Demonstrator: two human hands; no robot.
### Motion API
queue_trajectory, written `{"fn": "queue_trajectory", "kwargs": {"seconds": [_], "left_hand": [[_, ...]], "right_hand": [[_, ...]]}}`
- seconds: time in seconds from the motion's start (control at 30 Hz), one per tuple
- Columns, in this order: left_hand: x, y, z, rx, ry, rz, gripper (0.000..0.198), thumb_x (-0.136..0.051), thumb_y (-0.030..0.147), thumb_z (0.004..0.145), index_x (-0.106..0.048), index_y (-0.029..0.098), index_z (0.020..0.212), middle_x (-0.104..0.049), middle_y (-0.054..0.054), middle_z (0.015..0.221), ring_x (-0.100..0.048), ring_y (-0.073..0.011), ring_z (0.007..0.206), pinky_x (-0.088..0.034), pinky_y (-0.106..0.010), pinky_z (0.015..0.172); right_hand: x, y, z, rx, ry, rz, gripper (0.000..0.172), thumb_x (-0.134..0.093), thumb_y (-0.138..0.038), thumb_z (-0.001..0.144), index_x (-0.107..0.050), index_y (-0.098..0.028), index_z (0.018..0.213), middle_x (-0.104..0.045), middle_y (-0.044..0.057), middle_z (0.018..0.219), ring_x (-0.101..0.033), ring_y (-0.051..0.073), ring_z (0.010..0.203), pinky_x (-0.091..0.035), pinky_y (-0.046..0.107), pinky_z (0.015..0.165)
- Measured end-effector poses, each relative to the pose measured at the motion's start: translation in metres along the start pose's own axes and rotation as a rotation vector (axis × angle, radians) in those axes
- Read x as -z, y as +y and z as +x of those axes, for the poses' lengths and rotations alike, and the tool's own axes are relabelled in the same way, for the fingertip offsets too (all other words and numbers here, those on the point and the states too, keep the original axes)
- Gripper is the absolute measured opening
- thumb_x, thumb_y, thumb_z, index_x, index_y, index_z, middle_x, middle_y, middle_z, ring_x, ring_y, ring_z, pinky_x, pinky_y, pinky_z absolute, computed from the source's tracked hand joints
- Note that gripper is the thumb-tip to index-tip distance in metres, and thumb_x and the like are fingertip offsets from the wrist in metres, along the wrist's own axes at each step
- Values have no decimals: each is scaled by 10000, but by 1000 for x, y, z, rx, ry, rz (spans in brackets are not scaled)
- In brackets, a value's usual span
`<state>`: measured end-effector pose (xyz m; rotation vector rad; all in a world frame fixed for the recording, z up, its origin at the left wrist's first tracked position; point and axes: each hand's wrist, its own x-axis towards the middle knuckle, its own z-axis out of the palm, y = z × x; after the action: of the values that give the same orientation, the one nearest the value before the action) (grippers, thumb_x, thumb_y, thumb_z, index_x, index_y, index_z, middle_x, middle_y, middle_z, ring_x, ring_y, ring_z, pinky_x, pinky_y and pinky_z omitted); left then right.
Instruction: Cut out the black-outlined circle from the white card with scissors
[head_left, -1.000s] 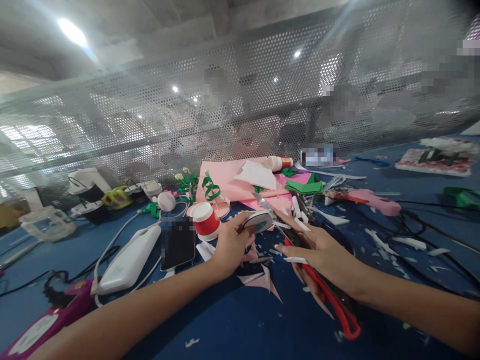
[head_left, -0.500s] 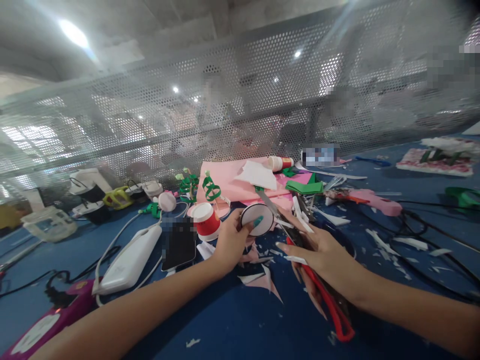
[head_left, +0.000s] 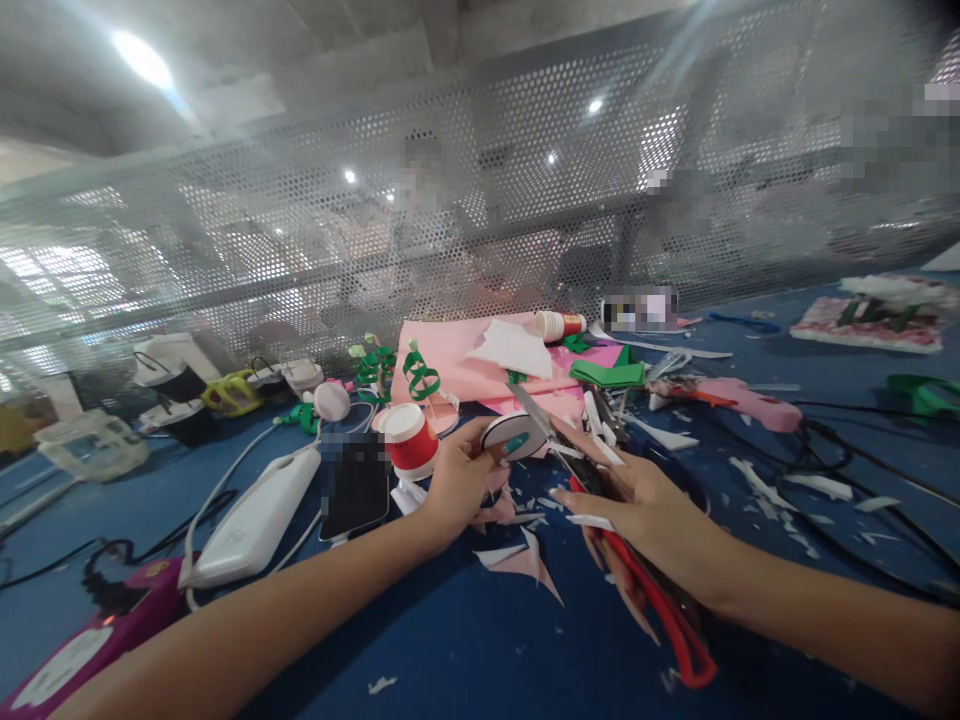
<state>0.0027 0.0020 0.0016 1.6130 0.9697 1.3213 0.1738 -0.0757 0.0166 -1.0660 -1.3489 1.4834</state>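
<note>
My left hand (head_left: 459,478) pinches a small round white disc (head_left: 513,437) with a dark rim, the thumb pressed on its face. In my right hand (head_left: 637,505) is a pair of scissors with red handles (head_left: 660,610); the blades (head_left: 534,408) point up and left, close by the disc's right edge. Whether they touch the disc I cannot tell. A thin white strip lies across the scissors by my right fingers. Just left of my left hand a red and white paper cup (head_left: 409,442) stands upside down. Paper scraps (head_left: 523,562) lie below the disc.
Behind the disc lie pink sheets (head_left: 442,350), a white piece (head_left: 514,350) and green paper (head_left: 607,370). A pink glue gun (head_left: 750,400) with a black cable is to the right. On the left are a phone (head_left: 356,490), a white power bank (head_left: 259,515) and a purple power strip (head_left: 97,640).
The disc has tipped, so its face now looks flatter and narrower. My right hand and the scissors have hardly moved.
</note>
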Motion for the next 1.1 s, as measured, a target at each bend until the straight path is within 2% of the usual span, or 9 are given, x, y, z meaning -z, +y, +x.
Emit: {"fn": "queue_trajectory", "kwargs": {"seconds": [0.17,0.33,0.47,0.53,0.67,0.83,1.0,1.1], "left_hand": [[2,1,-1,-45,6,83,174,-575,121,673,-671,154,815,-685,-12,765,-603,-137,730,-471,-249,704],[1,3,-3,-71,7,127,163,-575,128,679,-685,160,794,-684,-11,759,-595,-137,723,-473,-245,695],[2,-3,-6,-13,-87,112,208,-557,163,710,-690,178,870,-659,3,702,-525,-91,553,-423,-199,508],[2,-7,-8,-12,-123,128,213,-553,190,730,-690,183,894,-653,0,714,-501,-84,538,-399,-192,480],[2,-4,-10,-42,-123,197,236,-536,193,748,-672,191,941,-667,-22,829,-553,-119,671,-442,-212,573],[1,3,-8,-75,-57,194,160,-551,197,733,-667,174,841,-662,-14,763,-576,-140,714,-460,-237,634],[0,4,-8,-13,-77,136,171,-539,212,751,-672,182,853,-635,-4,665,-487,-88,494,-373,-193,438],[0,3,-10,6,-107,142,213,-523,194,751,-678,190,897,-644,-7,717,-474,-79,497,-362,-184,428]], "right_hand": [[0,1,0,7,-23,-4,849,-544,-240,793,-5,-288,1447,-524,-90,457,-483,91,263,-424,171,257],[1,2,2,10,-32,-7,863,-542,-234,788,12,-256,1449,-541,-83,478,-497,89,269,-412,154,257],[1,-1,1,-6,-50,-3,882,-541,-192,767,14,-248,1450,-533,-89,475,-500,93,267,-417,157,259],[1,-2,0,1,-51,1,891,-543,-180,758,15,-248,1450,-531,-91,476,-496,92,263,-418,160,257],[0,1,0,33,-17,-4,877,-542,-225,773,13,-235,1451,-518,-88,451,-480,95,260,-425,172,254],[0,2,1,6,31,-14,880,-540,-252,779,30,-240,1449,-518,-82,445,-485,108,270,-444,195,253],[0,-2,0,9,2,-16,891,-534,-218,781,61,-238,1444,-523,-84,443,-476,96,265,-426,174,262],[-1,-4,0,-6,-9,-3,891,-532,-198,776,55,-247,1444,-512,-93,443,-469,90,258,-418,169,261]]}}
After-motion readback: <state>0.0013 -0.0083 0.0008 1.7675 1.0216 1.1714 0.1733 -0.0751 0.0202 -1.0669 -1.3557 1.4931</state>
